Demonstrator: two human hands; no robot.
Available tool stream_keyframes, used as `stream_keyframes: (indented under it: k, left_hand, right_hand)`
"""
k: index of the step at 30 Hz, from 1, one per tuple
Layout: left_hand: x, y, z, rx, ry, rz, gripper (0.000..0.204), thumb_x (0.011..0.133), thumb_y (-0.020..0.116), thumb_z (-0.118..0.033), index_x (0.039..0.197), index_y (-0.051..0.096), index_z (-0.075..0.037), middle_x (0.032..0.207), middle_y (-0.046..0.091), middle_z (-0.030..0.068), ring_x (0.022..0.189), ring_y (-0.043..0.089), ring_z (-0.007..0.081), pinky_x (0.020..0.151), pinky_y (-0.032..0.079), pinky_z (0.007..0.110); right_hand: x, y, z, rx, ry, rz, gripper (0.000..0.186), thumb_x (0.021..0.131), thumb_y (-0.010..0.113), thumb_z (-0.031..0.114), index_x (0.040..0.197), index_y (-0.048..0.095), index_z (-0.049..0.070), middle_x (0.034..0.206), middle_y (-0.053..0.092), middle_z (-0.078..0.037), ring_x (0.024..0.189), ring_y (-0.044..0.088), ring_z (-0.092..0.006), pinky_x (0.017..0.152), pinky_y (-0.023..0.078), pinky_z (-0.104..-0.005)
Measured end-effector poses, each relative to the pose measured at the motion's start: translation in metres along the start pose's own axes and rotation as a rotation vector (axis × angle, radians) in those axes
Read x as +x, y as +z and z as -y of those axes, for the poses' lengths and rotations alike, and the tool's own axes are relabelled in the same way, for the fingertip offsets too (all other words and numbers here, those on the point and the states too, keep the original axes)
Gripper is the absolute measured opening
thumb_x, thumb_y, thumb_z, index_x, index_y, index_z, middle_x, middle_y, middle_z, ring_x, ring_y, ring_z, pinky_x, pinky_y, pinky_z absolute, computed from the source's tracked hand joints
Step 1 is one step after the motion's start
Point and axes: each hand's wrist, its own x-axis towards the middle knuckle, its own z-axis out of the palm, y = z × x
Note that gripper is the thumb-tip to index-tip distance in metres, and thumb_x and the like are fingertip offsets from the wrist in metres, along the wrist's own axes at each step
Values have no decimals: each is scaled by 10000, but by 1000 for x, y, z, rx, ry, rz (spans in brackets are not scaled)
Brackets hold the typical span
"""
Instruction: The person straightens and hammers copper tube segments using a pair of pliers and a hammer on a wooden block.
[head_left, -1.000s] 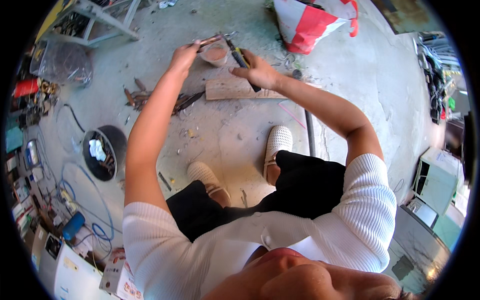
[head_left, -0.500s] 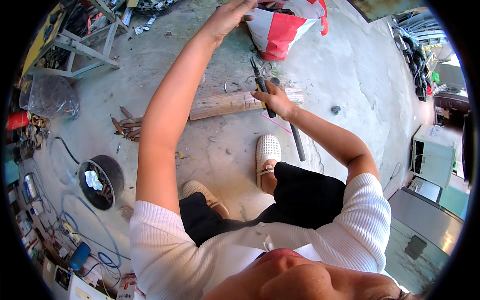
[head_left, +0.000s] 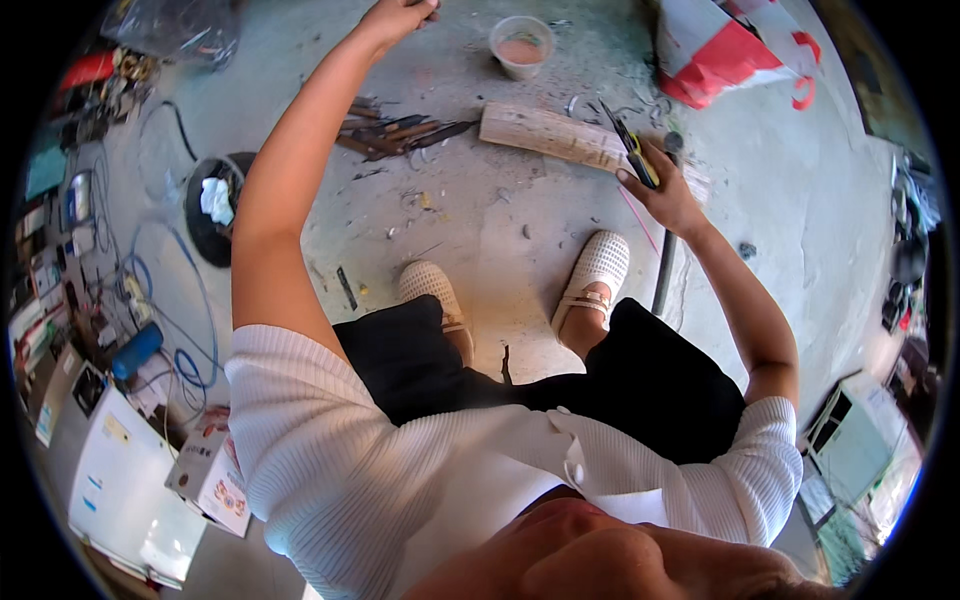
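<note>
My left hand (head_left: pixel 398 22) is raised at the top edge, its fingers curled; what they hold, if anything, I cannot make out. My right hand (head_left: pixel 663 195) grips black-and-yellow pliers (head_left: pixel 632 145), jaws pointing up and away from me, over the right end of a wooden plank (head_left: pixel 540 132). Beside that hand a dark metal pipe (head_left: pixel 664 280) lies on the floor. A clear cup with pinkish contents (head_left: pixel 521 48) stands beyond the plank. Rusty metal pieces (head_left: pixel 390 140) lie in a pile left of the plank.
A red-and-white bag (head_left: pixel 715 60) is at the upper right. A black bucket (head_left: pixel 205 240) stands left, near blue hose (head_left: pixel 190 365) and clutter. A white appliance (head_left: pixel 120 480) and carton (head_left: pixel 205 475) are lower left; another cabinet (head_left: pixel 855 435) is lower right. My feet are on the littered floor.
One second ago both hands were together at the cup, the left on a copper-coloured piece. My left hand has moved up and away; my right went right and down with the pliers. The view has shifted.
</note>
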Motion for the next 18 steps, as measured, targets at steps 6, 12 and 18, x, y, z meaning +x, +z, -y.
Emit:
stream_keyframes:
  k: [6, 12, 18]
  left_hand:
    - [-68, -38, 54, 499, -39, 142, 327, 875, 588, -389, 997, 663, -96, 968, 670, 106, 941, 621, 261, 842, 463, 393]
    - [-142, -18, 70, 1071, 75, 197, 251, 777, 686, -216, 997, 647, -102, 966, 633, 62, 966, 574, 275, 841, 414, 414]
    - [-153, -16, 106, 1213, 255, 228, 295, 710, 708, -141, 1000, 655, -131, 1098, 583, 26, 1101, 475, 215, 918, 317, 382]
  right_hand:
    - [5, -6, 7, -188, -145, 46, 598, 821, 675, 293, 1302, 451, 18, 1097, 545, -214, 1028, 534, -366, 894, 426, -399]
    - [-10, -7, 0, -228, -86, -14, 520, 793, 713, 261, 1236, 542, 51, 1014, 599, -185, 919, 599, -348, 813, 476, -378]
    - [-29, 13, -20, -122, 106, -21, 509, 802, 708, 255, 1233, 545, 39, 1037, 620, -205, 956, 618, -353, 828, 477, -377]
